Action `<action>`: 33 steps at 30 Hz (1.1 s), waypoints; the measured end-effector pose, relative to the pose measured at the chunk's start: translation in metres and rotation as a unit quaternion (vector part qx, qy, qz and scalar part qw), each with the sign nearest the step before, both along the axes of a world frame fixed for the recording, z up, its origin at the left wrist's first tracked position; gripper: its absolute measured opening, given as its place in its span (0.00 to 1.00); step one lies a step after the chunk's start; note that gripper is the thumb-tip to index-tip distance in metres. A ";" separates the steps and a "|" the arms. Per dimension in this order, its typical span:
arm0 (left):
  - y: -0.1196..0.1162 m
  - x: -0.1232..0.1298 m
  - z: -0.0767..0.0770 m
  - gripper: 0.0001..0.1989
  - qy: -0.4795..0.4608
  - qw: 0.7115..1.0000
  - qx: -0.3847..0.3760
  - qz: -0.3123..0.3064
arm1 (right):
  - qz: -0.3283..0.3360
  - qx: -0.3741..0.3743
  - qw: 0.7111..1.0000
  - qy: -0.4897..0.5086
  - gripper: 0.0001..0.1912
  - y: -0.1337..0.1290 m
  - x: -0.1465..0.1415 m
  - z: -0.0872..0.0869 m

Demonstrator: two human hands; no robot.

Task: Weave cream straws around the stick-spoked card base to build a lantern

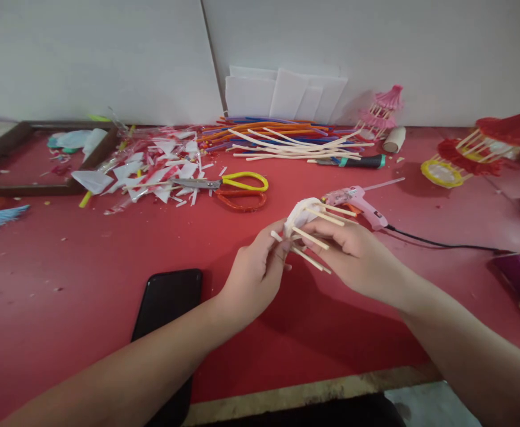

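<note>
Between my hands, above the red table, is a white round craft base (pixel 307 212) with several pale wooden sticks (pixel 316 239) standing out of its rim toward the right. My left hand (pixel 260 267) pinches the near left edge of the base, where a short white strip end (pixel 276 236) pokes out. My right hand (pixel 346 249) grips the base from the right, its fingers among the sticks. Both hands are closed on this piece, and part of it is hidden behind the fingers. Just beyond my right hand lies a pink glue gun (pixel 364 207).
Scissors (pixel 237 185) lie beside white and red scraps (pixel 153 169). Coloured pipe cleaners (pixel 282 136), a dark-handled cutter (pixel 362 161) and folded white papers (pixel 282 95) are at the back. Red (pixel 487 145) and pink (pixel 384 110) stick models stand right. A phone (pixel 171 302) lies by my left forearm.
</note>
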State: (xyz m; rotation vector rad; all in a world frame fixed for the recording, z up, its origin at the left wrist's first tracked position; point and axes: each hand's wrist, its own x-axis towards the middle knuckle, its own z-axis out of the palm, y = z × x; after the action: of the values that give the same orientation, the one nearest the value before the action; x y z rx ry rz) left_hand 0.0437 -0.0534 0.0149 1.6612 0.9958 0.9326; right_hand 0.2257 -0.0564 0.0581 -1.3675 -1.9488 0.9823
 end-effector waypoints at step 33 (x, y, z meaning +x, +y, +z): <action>0.002 0.001 0.007 0.06 0.129 0.988 0.074 0.048 | -0.157 0.167 0.970 -0.085 0.05 -0.004 -0.014 -0.021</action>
State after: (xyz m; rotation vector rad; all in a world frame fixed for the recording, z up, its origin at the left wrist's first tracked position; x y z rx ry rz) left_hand 0.0448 -0.0510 0.0214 1.9090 1.2141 0.8868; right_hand 0.2117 -0.0599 0.0375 -1.5349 -1.8368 0.3805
